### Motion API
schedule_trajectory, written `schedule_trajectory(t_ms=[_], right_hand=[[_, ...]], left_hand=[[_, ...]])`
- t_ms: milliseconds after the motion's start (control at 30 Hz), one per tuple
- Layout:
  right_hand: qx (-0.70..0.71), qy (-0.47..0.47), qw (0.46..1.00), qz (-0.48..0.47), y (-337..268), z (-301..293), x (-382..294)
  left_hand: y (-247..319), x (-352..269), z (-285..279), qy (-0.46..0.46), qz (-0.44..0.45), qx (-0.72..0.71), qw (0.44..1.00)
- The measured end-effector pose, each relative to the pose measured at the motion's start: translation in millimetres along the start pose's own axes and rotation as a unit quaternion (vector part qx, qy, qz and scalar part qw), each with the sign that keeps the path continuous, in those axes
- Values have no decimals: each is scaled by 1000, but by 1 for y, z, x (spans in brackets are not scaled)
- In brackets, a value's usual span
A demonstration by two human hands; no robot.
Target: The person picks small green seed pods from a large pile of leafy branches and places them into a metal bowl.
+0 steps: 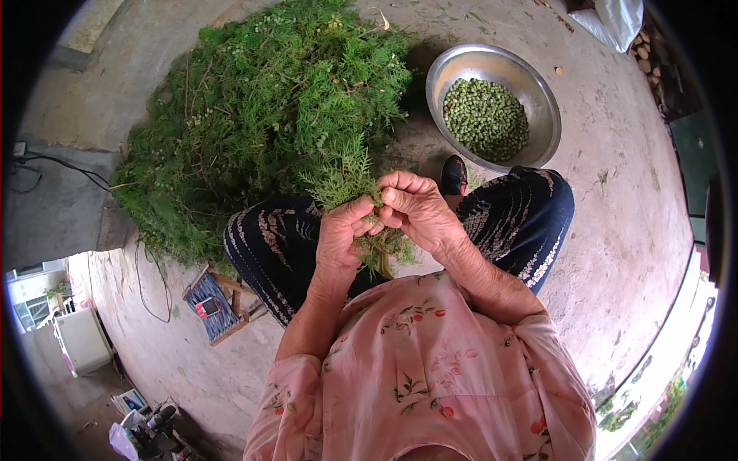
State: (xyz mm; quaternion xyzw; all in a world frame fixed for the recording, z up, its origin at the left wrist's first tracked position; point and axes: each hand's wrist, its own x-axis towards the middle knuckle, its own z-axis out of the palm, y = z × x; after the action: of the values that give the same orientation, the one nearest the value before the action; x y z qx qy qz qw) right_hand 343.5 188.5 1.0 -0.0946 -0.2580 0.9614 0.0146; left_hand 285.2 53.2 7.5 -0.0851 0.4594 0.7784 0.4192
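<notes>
A green conifer sprig point(346, 178) with flat, scaly leaves is held between my two hands, above my lap. My left hand point(347, 230) grips its lower part between thumb and fingers. The thumb and forefinger of my right hand point(416, 210) pinch at the sprig's edge, close to the left fingertips; whether a cone is between them cannot be told. Beyond my hands lies a large heap of conifer branches point(271, 92), some bearing small cones. To its right a wide metal basin point(548, 124) contains many small green cones point(485, 118).
A low folding stool point(210, 305) with a woven seat and a small red and black item stands at the lower left. Black cables point(69, 167) run near the heap on the left. A white sack point(611, 23) and stacked firewood point(643, 55) are at the upper right.
</notes>
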Motion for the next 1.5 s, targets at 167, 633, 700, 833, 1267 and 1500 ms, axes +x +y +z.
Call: schedule_trajectory(t_ms=[167, 633, 700, 833, 1267, 1500], right_hand=[[-44, 42, 998, -8, -4, 6, -6], [-191, 112, 975, -25, -5, 1, -7], [-27, 99, 995, 10, -12, -2, -2], [4, 98, 995, -27, -41, -5, 0], [-546, -47, 802, -238, -43, 37, -9], [-563, 1, 789, -247, -38, 36, -17]], left_hand=[[-3, 2, 3, -10, 35, -21, 999], [-4, -11, 31, 64, 192, 134, 970], [-3, -12, 30, 9, 198, 159, 967], [1, -13, 27, 52, 251, 282, 925], [-5, -5, 8, -31, 333, 457, 824], [-4, -6, 13, 5, 306, 464, 832]])
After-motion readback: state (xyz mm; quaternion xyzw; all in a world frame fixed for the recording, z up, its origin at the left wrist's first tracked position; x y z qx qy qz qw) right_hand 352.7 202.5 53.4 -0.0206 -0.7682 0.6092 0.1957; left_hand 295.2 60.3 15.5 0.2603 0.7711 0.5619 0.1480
